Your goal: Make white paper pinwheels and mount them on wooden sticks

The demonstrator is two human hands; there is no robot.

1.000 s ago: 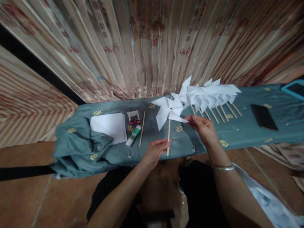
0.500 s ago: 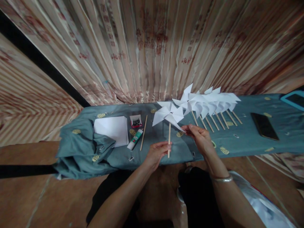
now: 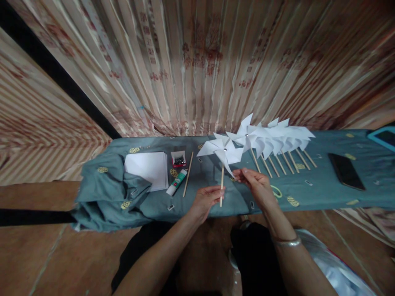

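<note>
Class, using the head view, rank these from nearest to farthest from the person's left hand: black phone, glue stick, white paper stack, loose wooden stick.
From the left hand:
1. Loose wooden stick: just to its left.
2. Glue stick: left, beyond that stick.
3. White paper stack: farther left.
4. Black phone: far right.

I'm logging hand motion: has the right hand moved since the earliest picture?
Yes: the right hand has moved left, away from the phone and nearer the glue stick.
</note>
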